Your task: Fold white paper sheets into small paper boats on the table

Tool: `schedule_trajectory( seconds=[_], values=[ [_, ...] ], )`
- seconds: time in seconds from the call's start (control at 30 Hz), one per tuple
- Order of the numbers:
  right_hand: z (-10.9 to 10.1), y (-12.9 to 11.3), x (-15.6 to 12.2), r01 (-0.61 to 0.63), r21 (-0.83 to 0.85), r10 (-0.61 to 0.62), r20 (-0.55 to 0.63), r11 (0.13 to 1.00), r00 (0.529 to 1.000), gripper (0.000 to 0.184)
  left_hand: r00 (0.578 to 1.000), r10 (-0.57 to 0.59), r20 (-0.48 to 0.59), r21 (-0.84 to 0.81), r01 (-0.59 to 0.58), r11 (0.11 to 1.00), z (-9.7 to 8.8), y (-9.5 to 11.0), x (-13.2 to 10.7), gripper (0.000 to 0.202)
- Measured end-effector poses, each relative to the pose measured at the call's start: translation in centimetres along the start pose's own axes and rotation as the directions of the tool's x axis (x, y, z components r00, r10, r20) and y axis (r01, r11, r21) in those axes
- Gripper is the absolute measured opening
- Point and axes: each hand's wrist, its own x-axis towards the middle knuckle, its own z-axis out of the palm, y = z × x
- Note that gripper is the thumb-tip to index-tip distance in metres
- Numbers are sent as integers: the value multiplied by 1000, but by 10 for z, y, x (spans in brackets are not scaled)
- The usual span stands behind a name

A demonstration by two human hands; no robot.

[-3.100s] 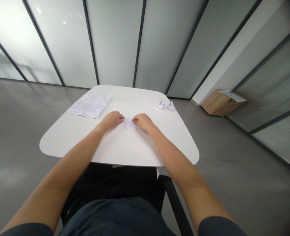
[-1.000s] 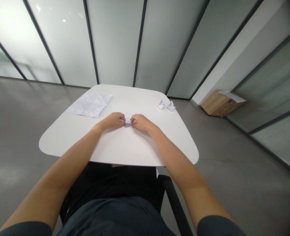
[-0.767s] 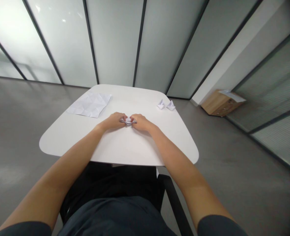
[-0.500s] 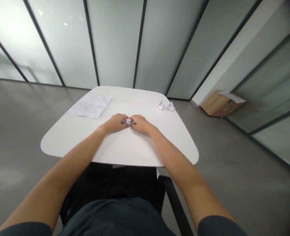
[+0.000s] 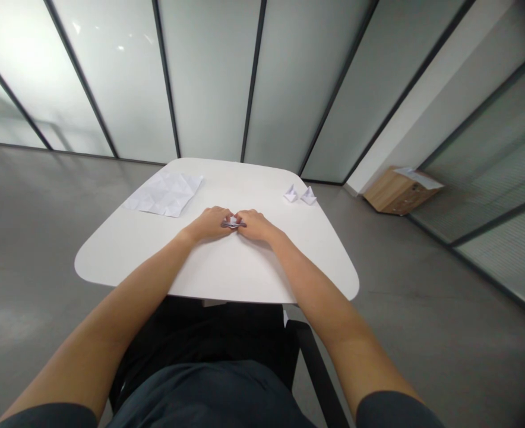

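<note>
On the smooth white table with rounded corners [image 5: 227, 273], a small folded piece of white paper [image 5: 233, 224] sits near the middle, its layers pressed into a narrow, pointed shape. The bare left hand [image 5: 212, 223] grips one end of it between bent fingers, and the bare right hand [image 5: 253, 225] pinches the other. Toward the table's far left lies a flat white paper sheet with a grid of angular creases [image 5: 167, 194]; near its far right corner stand two peaked, boat-like white paper folds [image 5: 308, 196], side by side. Beyond the table rise frosted glass panels in dark frames [image 5: 209, 77].
</note>
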Motion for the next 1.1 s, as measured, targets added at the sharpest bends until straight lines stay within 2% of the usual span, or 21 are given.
schedule_trajectory(
  seconds=[0.2, 0.43, 0.8, 1.1],
  values=[
    [-5, 10, -1, 16, 66, -19, 43, 998, 999, 19, 1000, 6, 18, -15, -5, 1000, -5, -25, 1, 27],
    [-1, 26, 2, 48, 9, -48, -10, 999, 999, 13, 999, 35, 9, -46, -35, 998, -9, -45, 0, 22],
    [-7, 29, -2, -44, 8, 44, 2, 999, 999, 11, 1000, -20, -20, -65, 19, 998, -17, -39, -2, 25],
    [-7, 26, -1, -88, -21, 88, -11, 996, 996, 20, 992, -122, -13, -75, 120, 990, -14, -36, -1, 39]
  ],
)
